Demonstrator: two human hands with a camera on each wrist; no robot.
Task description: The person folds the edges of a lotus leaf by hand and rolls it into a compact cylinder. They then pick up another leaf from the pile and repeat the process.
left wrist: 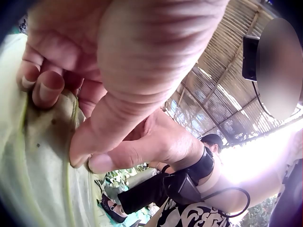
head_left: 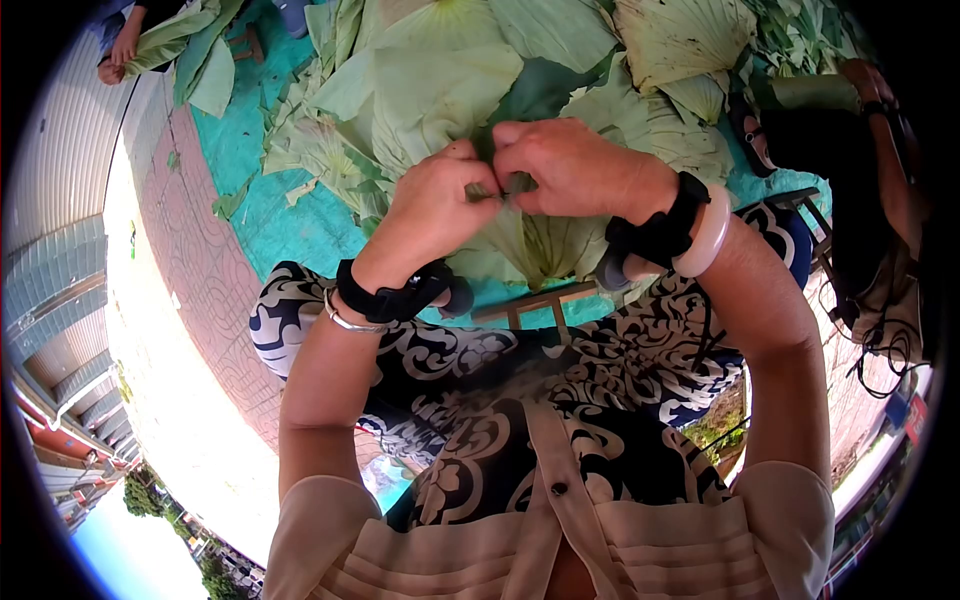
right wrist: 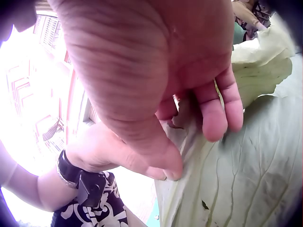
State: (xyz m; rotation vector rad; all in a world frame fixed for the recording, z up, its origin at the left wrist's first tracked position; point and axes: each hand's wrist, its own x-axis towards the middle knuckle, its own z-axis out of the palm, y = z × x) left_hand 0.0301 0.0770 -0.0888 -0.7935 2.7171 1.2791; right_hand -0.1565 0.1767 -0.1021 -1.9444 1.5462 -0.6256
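My left hand (head_left: 430,210) and right hand (head_left: 585,170) meet at the middle of the head view, knuckles close together. Between them is a large pale green lotus leaf (head_left: 540,245), its ribs fanning out below the fingers. In the left wrist view the left thumb and fingers pinch a fold of the leaf (left wrist: 47,151), which has small dark spots. From the right wrist, the right thumb lies against the ribbed leaf (right wrist: 227,170) with fingers curled behind its edge. Both thumb tips sit side by side at the fold.
More lotus leaves (head_left: 690,45) are heaped ahead on a turquoise sheet (head_left: 300,225). A wooden frame (head_left: 545,302) stands low before my knees. At right sits a person in black trousers (head_left: 840,130); another person's hand (head_left: 125,45) shows at upper left. Patterned paving (head_left: 205,215) runs along the left.
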